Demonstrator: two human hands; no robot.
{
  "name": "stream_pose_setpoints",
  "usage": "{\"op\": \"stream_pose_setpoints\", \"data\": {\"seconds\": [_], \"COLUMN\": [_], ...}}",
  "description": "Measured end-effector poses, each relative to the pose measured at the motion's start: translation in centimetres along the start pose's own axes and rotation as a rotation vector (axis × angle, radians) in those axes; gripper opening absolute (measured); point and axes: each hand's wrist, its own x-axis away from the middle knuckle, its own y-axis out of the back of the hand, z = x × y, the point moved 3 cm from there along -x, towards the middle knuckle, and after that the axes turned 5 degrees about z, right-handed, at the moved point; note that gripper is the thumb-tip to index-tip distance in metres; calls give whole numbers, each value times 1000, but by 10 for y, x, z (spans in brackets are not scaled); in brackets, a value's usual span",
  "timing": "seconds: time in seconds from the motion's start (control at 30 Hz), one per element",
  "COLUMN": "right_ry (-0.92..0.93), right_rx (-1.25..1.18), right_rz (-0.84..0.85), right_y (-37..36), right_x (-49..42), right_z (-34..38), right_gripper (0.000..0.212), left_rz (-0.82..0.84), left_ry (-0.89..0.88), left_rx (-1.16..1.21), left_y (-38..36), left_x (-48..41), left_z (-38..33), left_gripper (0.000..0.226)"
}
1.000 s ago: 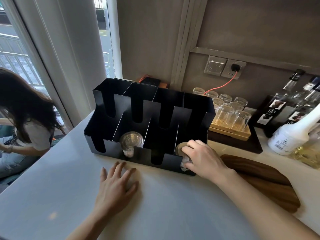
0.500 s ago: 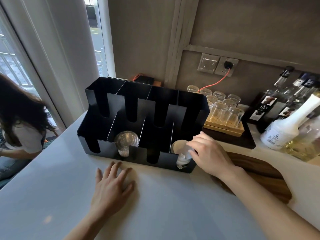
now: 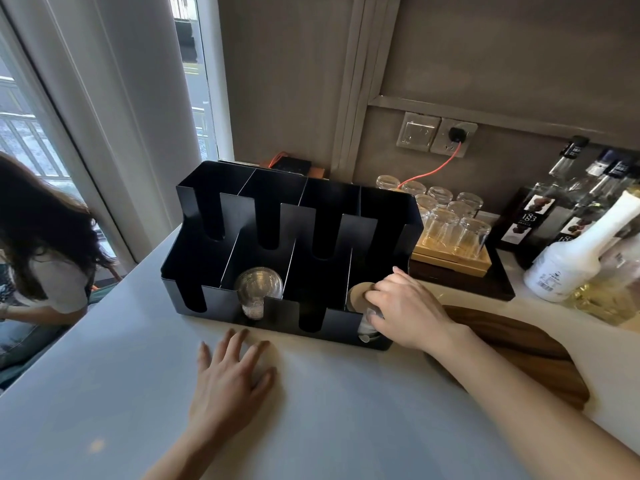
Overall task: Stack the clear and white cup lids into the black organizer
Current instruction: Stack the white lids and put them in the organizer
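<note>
The black organizer (image 3: 391, 216) stands on the white counter, with two rows of slotted compartments. A stack of clear lids (image 3: 258, 289) sits in the front row, second compartment from the left. In the front right compartment is a stack of white lids (image 3: 367, 329) with a tan disc (image 3: 358, 295) on top. My right hand (image 3: 403, 311) grips this stack from the right, fingers over the tan top and at the front slot. My left hand (image 3: 230, 382) lies flat on the counter in front of the organizer, fingers spread, holding nothing.
Upturned glasses (image 3: 450, 223) stand on a wooden tray right of the organizer. Syrup bottles (image 3: 568, 251) crowd the far right. A dark wooden board (image 3: 530, 344) lies under my right forearm. A person (image 3: 41, 244) sits at the left beyond the counter edge.
My right hand lifted back a little from the white lid stack, then came down on it again. The camera view shifted slightly. My left hand stayed flat.
</note>
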Motion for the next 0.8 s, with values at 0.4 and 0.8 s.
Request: {"op": "stream_pose_setpoints", "data": {"seconds": [0.4, 0.8], "right_ry": [-3, -14], "right_rx": [-14, -102], "right_rz": [-2, -58], "right_y": [-4, 5], "right_x": [1, 7], "right_z": [-1, -5], "right_gripper": [23, 26], "left_rz": [9, 9], "left_ry": [2, 2], "left_rx": [4, 2], "left_y": [1, 1], "left_x": [1, 1], "left_z": [-1, 0], "left_gripper": [52, 52]}}
